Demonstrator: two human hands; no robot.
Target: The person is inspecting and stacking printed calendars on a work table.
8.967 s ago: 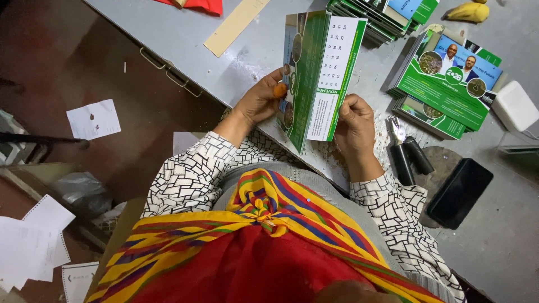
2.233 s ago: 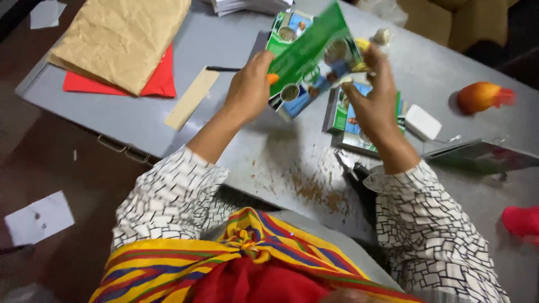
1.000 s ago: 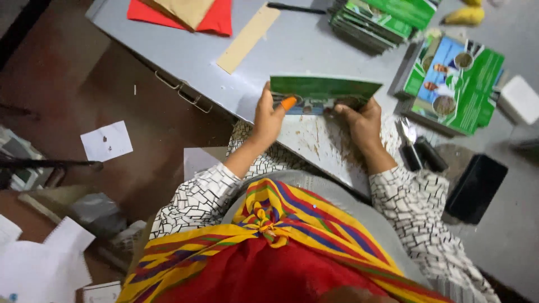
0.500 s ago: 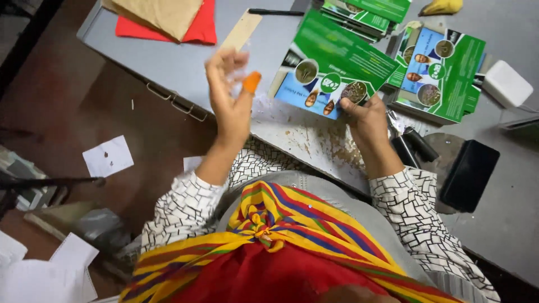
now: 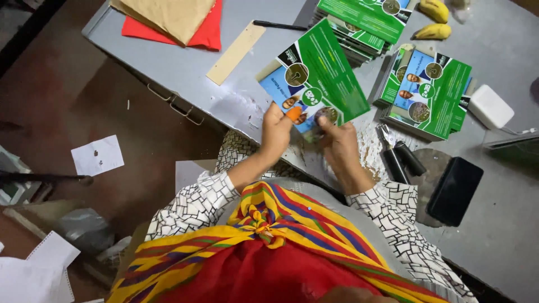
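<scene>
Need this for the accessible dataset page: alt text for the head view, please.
Seen from above, a person's left hand and right hand hold a green and blue printed leaflet over a grey metal table. Stacks of similar leaflets lie to the right, near a black phone, with red and brown paper at the far left.
</scene>
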